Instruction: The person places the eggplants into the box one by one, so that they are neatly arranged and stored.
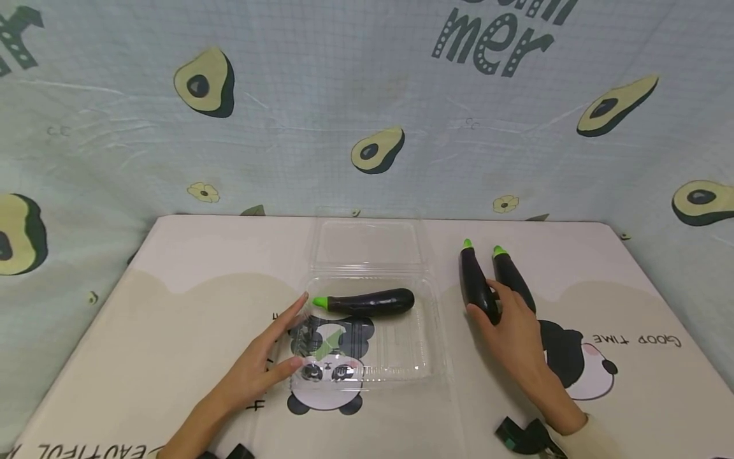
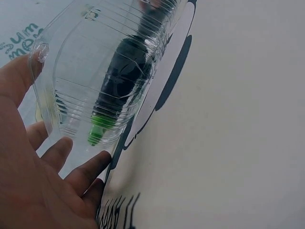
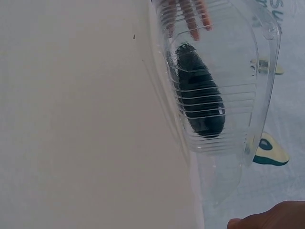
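A clear plastic clamshell container (image 1: 401,344) lies with its lid folded back. Inside its base is a dark eggplant (image 1: 373,302) with a bright green stem end pointing left. My left hand (image 1: 258,363) is at the container's left side, fingers extended; in the left wrist view the thumb touches the rim's corner. Over on the right, my right hand (image 1: 510,331) grips the lower end of a second eggplant (image 1: 473,274) between thumb and fingers. A third eggplant (image 1: 513,277) lies just beside it, partly behind the fingers. In the right wrist view only a bit of that hand shows.
The pale table (image 1: 189,357) carries printed pandas and lettering. Behind it hangs an avocado-patterned cloth (image 1: 298,127), close to the far edge and the open lid (image 1: 369,245). A black wrist device (image 1: 522,437) sits at the right wrist.
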Demonstrator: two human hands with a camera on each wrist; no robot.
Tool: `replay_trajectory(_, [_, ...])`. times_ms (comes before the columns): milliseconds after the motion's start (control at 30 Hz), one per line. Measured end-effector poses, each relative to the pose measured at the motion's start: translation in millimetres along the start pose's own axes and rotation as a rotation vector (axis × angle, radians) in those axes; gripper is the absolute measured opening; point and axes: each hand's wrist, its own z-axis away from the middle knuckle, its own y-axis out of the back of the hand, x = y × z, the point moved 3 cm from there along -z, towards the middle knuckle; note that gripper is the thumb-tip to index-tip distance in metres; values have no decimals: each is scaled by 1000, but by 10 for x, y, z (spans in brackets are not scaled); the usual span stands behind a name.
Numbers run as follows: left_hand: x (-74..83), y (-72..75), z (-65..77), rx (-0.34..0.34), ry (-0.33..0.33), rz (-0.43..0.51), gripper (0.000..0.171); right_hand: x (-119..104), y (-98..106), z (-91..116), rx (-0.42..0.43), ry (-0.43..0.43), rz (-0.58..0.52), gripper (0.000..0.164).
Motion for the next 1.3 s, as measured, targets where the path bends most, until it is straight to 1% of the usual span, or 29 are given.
replay_trajectory(167, [-5,-1,8,4,12,-5,82,-26,40,-11,19,13,-9,56])
replay_trajectory(267, [-18,-10,5,3,7,-1,81,-29,66,-11,34,21,-10,56])
replay_trajectory(500, [-51,-36,4,-4,2,35,81,-31,134,-23,86,69,-17,54])
replay_trajectory(733, [-54,-26,-3,-3,-6,30,80,-82,238,-88,131,127,-29,55])
replay_trajectory(900, [-28,-14,-5,-2,-1,34,80,-117,299,-131,142,171,-40,57])
replay_trajectory(1167, [-26,-21,-8,-3,1,35,80,-157,350,-165,142,171,-23,59])
replay_trajectory(1300, [-28,-21,-9,-3,3,35,80,-186,364,-170,150,197,-27,60])
